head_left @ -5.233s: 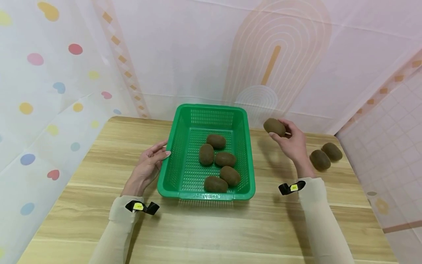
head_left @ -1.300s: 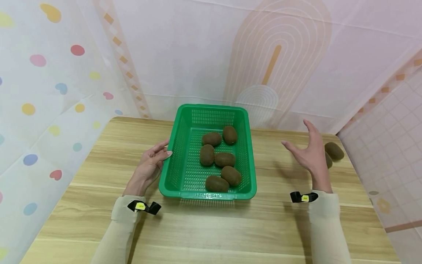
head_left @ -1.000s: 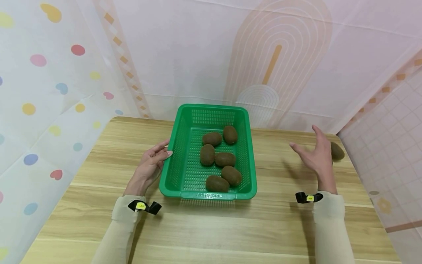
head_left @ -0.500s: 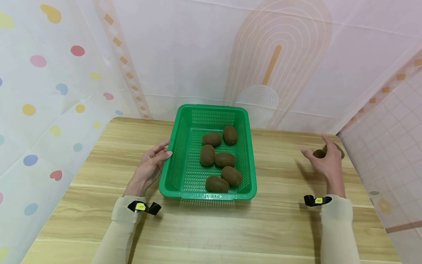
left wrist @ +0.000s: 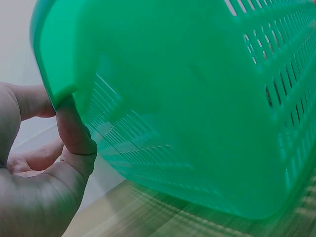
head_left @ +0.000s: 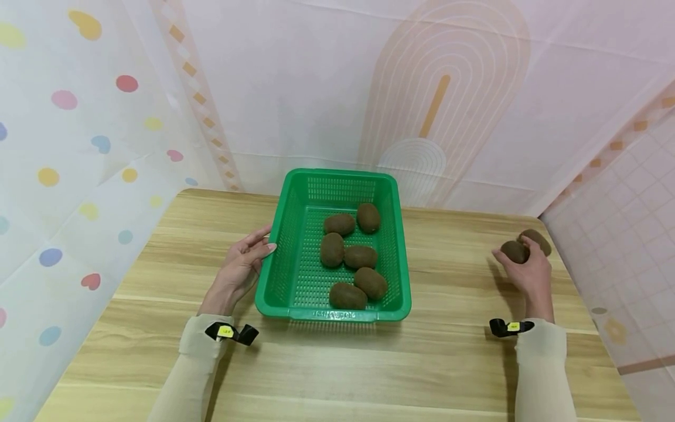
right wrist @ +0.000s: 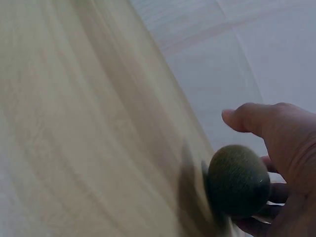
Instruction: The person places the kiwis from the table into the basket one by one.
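Note:
On the left, my left hand [head_left: 239,266] holds the side of a green plastic basket [head_left: 275,234], thumb at the rim and fingers against the outer wall. The left wrist view shows those fingers [left wrist: 74,131] bent under the rim of the basket [left wrist: 187,98]. Several brown kiwis [head_left: 360,257] lie inside the basket. At the right, my right hand [head_left: 532,275] is round another kiwi [head_left: 514,252] on the table. In the right wrist view, fingers curl behind that kiwi [right wrist: 238,181], while the thumb [right wrist: 247,117] stands slightly apart from it.
One more kiwi [head_left: 537,240] lies just beyond the right hand, near the table's far right corner. The wooden table [head_left: 337,369] meets patterned cloth walls [head_left: 316,94] at the back and sides.
Earlier the right hand held a kiwi in the air; that kiwi now appears in the basket. The emptied hand has moved right and its fingers have closed round another. The left hand keeps its hold.

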Demonstrator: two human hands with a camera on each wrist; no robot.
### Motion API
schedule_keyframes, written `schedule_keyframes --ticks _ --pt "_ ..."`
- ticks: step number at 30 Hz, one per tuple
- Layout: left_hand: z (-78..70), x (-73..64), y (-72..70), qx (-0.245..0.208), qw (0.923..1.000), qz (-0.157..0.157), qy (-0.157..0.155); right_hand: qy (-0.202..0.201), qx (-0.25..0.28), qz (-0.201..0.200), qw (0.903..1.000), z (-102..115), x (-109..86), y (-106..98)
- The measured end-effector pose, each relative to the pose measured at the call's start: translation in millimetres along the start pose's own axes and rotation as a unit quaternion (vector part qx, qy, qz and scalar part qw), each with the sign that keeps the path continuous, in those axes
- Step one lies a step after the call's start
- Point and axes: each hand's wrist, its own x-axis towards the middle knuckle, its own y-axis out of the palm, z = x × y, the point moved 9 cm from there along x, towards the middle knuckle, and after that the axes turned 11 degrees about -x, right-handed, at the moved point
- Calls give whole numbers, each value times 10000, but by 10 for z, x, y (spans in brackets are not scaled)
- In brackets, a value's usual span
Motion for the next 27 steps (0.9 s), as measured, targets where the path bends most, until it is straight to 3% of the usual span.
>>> schedule_keyframes --ticks 10,27 --pt "5 2 -2 -23 9999 105 41 587 60 -167 9981 -186 -21 14" --pt "2 11 -12 -116 9998 137 32 423 115 -314 9985 -96 -40 3"
